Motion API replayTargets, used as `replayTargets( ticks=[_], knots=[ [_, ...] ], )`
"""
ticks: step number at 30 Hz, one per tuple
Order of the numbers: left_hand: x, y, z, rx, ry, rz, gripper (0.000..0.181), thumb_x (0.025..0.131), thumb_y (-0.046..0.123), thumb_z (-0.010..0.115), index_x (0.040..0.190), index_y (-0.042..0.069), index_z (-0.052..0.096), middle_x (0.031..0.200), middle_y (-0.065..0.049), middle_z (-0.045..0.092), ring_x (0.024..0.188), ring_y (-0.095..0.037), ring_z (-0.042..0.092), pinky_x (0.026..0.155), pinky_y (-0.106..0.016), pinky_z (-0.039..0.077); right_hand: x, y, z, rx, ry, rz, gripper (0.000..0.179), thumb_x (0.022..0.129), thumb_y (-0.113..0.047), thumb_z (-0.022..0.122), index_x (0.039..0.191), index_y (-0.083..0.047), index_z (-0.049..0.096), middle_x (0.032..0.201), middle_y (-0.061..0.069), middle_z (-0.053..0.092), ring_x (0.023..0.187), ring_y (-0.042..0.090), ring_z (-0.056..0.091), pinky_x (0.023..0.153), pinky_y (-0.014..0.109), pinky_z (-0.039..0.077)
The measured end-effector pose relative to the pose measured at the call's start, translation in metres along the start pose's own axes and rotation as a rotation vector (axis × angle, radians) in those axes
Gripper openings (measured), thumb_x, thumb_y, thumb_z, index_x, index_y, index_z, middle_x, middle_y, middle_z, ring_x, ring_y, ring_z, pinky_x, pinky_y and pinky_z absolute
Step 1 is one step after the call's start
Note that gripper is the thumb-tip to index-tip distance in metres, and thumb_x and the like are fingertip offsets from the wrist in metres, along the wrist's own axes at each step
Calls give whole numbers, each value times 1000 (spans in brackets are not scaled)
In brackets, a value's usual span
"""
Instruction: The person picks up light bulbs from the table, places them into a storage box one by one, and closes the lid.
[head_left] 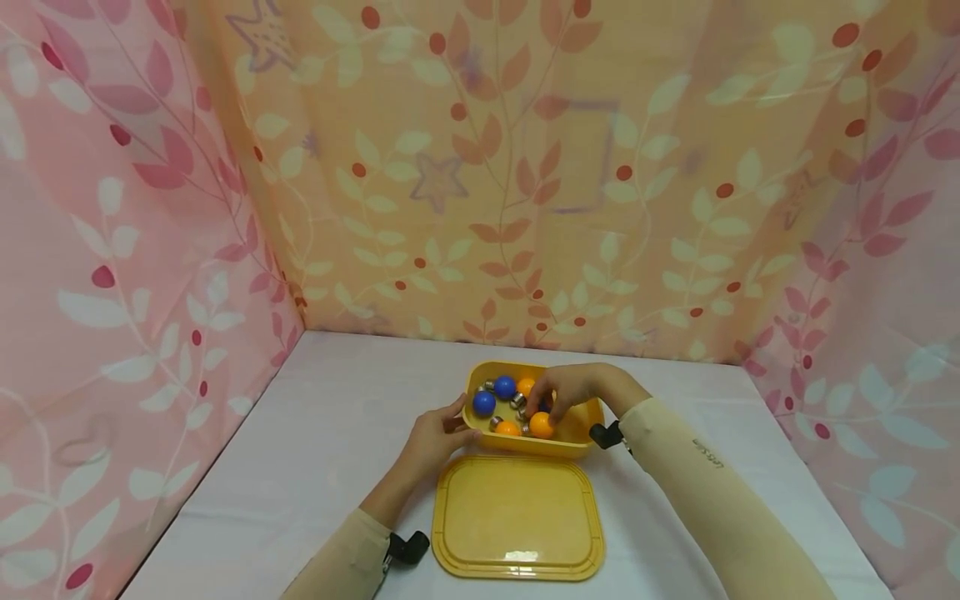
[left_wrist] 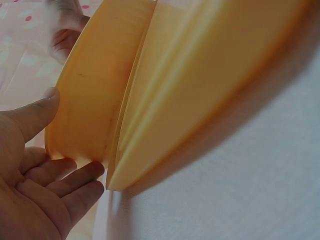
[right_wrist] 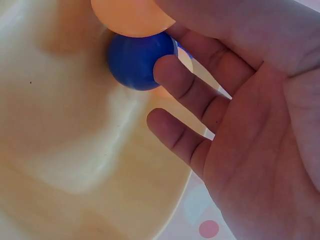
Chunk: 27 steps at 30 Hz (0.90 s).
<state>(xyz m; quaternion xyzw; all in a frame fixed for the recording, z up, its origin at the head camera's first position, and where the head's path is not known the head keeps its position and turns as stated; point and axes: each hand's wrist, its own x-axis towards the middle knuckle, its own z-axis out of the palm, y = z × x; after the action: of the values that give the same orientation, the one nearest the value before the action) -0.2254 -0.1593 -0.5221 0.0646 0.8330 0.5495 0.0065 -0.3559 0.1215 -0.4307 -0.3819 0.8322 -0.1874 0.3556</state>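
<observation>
A yellow plastic box [head_left: 581, 437] holds several small light bulbs with metal screw bases, some blue, some orange. My left hand [head_left: 438, 437] grips its left end, the thumb at the rim and the other fingers along the end wall [left_wrist: 85, 110]. Inside the box, my right hand [head_left: 566, 387] has its thumb and forefinger at an orange light bulb [head_left: 542, 425]. A blue light bulb [right_wrist: 140, 60] lies right beside it, close to the outer fingers of that hand. Toward the left end sit two more blue light bulbs, one of them nearest the wall [head_left: 484, 404].
The yellow lid [head_left: 517, 517] lies flat in front of the box on the white tabletop [head_left: 337, 400]. Patterned cloth walls [head_left: 480, 250] stand behind the table and on both sides. More bulbs sit at the box's left half.
</observation>
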Motion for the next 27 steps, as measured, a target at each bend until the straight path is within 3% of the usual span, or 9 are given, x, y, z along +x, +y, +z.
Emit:
replayTargets(
  ticks=[12,21,27],
  knots=[
    [-2,-1,1,-6,2,-13,78,89,30,82,156,18,43,154,-6,51,125,-25,65,95,-32,58,-9,0,2,-26,29,-67,36,84,-8,80,118,-17,78,120,12,71,104,30,60,87,32,51],
    [0,2,0,14,1,-19,78,89,32,82,156,21,43,154,-6,52,124,-25,66,94,-33,59,-27,2,0,-31,240,-120,25,91,-12,76,116,-12,78,117,3,73,104,27,59,96,46,48],
    [0,2,1,35,5,-27,78,89,32,82,156,21,43,153,-6,53,124,-25,66,93,-33,59,-44,0,0,-21,314,-129,27,92,-14,76,119,-13,76,120,-2,71,108,32,60,101,54,49]
  ],
)
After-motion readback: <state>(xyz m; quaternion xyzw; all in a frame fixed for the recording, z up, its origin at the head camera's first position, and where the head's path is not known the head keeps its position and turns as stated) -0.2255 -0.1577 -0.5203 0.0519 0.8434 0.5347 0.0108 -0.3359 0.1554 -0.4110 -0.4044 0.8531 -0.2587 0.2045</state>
